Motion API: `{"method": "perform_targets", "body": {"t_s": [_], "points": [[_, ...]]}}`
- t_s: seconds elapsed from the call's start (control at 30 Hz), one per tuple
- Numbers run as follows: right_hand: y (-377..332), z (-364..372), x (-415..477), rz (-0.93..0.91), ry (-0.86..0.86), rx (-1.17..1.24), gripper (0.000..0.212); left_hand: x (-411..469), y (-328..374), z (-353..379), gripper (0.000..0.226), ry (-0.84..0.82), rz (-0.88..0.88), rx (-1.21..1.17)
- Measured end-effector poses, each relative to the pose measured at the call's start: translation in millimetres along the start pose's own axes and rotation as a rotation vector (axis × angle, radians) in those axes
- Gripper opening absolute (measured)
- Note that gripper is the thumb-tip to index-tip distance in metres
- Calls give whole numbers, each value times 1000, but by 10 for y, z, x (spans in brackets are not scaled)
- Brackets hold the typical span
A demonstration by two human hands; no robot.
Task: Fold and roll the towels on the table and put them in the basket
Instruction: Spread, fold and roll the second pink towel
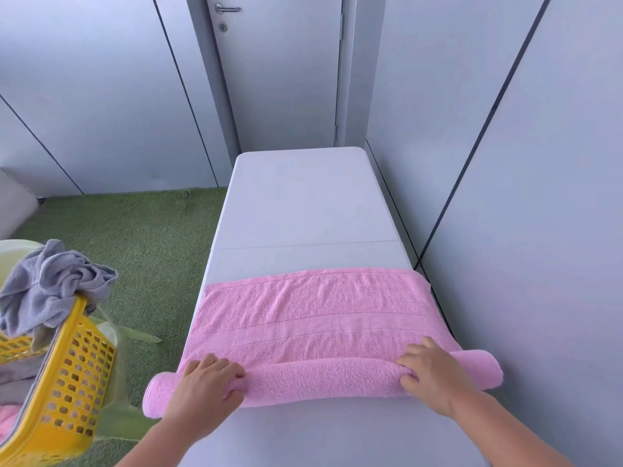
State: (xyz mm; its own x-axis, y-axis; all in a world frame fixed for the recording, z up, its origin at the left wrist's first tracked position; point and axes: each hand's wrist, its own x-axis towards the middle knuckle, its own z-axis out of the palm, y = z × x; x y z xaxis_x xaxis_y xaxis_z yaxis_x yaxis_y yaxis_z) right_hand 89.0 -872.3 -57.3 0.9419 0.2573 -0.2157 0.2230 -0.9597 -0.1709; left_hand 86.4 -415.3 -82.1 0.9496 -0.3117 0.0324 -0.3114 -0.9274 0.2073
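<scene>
Grey wall panels (539, 163) fill the top and right of the frame, with a grey door (279, 72) at upper centre. Green turf floor (141, 237) covers the left middle of the picture.

My white desk (303, 203) runs up the centre of the frame, from the bottom edge towards the door, its right side close against the wall.

The pink towel (310, 318) lies across the desk in the lower half of the frame. Its far part is spread flat, and its near edge is wound into a thick roll that runs from left to right. Both ends of the roll stick out past the desk's sides.

At the lower left stands the yellow basket (70, 382), tilted, its holed wall towards me. A crumpled grey cloth (50, 288) is heaped over its top rim, and a bit of pink fabric (6, 419) shows inside at the very left edge of the frame.

My left hand (199, 396) rests on the left part of the roll, fingers curled over the top and thumb tucked under its near side, gripping it. My right hand (431, 372) sits on the right part of the roll, fingers bent down and pinching the towel where the roll meets the flat part.
</scene>
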Motion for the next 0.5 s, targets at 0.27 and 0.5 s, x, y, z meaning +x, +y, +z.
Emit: {"method": "perform_targets", "body": {"t_s": [0.27, 0.5], "points": [[2, 58, -25, 35, 243, 145, 17, 87, 27, -46, 18, 108, -18, -5], [15, 45, -5, 3, 119, -41, 45, 65, 39, -39, 48, -42, -3, 17]]}}
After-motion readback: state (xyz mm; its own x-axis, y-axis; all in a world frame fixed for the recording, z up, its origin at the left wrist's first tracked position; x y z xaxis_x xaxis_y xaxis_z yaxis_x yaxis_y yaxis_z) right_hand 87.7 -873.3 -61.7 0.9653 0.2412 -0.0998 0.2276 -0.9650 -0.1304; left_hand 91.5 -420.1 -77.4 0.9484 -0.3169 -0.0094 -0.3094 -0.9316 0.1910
